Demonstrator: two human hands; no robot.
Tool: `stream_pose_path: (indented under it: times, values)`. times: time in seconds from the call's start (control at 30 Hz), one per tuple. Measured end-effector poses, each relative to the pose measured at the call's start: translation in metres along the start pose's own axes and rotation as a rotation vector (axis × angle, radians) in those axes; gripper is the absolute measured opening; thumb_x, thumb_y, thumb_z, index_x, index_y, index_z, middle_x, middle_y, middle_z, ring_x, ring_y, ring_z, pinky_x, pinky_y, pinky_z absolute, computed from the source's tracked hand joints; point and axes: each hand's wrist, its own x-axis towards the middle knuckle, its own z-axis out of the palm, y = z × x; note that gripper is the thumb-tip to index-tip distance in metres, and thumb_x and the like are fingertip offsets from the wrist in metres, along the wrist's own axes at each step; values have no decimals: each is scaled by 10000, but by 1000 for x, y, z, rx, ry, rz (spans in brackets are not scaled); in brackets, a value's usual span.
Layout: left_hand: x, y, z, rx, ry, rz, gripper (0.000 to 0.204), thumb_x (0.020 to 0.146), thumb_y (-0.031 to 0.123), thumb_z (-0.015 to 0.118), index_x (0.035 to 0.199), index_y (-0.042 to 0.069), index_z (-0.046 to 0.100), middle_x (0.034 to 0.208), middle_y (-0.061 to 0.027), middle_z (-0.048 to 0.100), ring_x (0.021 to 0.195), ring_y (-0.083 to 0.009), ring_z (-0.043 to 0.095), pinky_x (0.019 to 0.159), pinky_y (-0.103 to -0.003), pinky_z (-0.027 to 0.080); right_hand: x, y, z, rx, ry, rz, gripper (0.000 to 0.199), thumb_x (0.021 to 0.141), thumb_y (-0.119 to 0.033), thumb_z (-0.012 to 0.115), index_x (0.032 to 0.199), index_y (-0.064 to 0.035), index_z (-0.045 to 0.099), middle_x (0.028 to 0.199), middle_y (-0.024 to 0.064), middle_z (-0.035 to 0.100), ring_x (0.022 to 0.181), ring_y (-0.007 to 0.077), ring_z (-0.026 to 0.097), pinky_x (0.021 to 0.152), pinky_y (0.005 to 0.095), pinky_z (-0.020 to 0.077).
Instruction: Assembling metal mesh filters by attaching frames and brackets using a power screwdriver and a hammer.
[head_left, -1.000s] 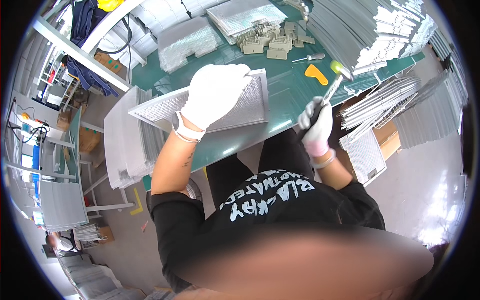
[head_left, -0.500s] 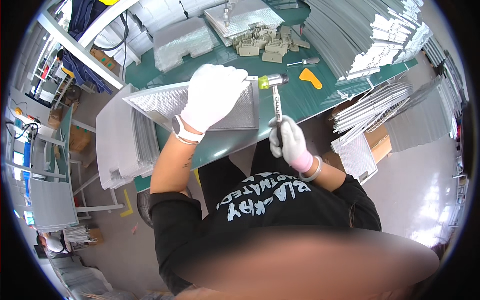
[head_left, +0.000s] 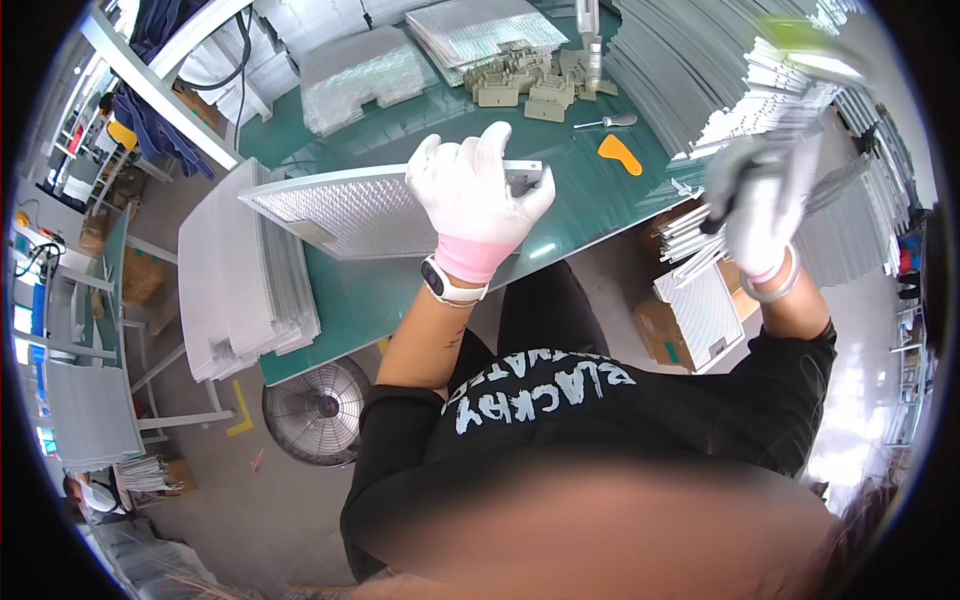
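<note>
A silver framed mesh panel [head_left: 375,222] is tilted on the green table, its far edge raised. My left hand [head_left: 478,198], in a white glove with a pink cuff, lies across that raised edge near the right corner. Its fingers are spread and bent, and the thumb stands apart. Out to the right, my gloved right hand [head_left: 762,205] is closed around the handle of a raised hammer [head_left: 805,50]. The hammer's green head is smeared by motion. Left of the panel stands a stack of similar thin panels [head_left: 235,265].
On the table [head_left: 560,215] lie beige plastic parts [head_left: 525,80], a screwdriver [head_left: 607,122] and an orange scraper-like tool [head_left: 620,154]. A silver rod-shaped device [head_left: 592,45] hangs over the back. Stacked sheets [head_left: 685,75] fill the right; a floor fan [head_left: 318,408] stands below.
My right hand has swung the hammer up and to the right, away from the panel. My left hand has shifted right and spread its fingers. The hanging device has moved right.
</note>
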Motion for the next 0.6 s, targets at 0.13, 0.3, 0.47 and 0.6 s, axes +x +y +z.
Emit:
stream_pose_path:
  times: [0.13, 0.3, 0.47, 0.6]
  values:
    - [3, -2, 1, -44, 25, 30, 554, 636, 293, 793, 1112, 90, 596, 748, -27, 569, 742, -241, 541, 937, -480, 414, -2, -12, 5, -642, -833, 232, 494, 985, -174, 530, 1468, -94, 462, 938, 180, 686, 648, 345, 604, 635, 372, 530]
    - [-1, -4, -2, -9, -11, 26, 596, 604, 310, 829, 1116, 92, 616, 821, -54, 573, 777, -252, 555, 956, -480, 399, 2, -17, 3, -210, -134, 266, 506, 1049, -122, 416, 1524, 17, 314, 668, 6, 496, 517, 69, 422, 524, 225, 384]
    - [1, -4, -5, -22, -13, 55, 542, 611, 310, 813, 1076, 98, 633, 786, -43, 577, 763, -250, 549, 933, -473, 408, -44, 18, 14, -588, -735, 504, 558, 937, -113, 550, 1481, -141, 431, 908, 243, 651, 801, 409, 645, 743, 429, 524]
    - [0, -11, -14, -31, -94, 154, 365, 620, 333, 798, 873, 123, 638, 773, -35, 563, 741, -254, 523, 876, -460, 420, -84, 90, 6, -592, -660, 667, 581, 934, -119, 533, 1497, -161, 401, 955, 247, 660, 852, 406, 655, 770, 457, 523]
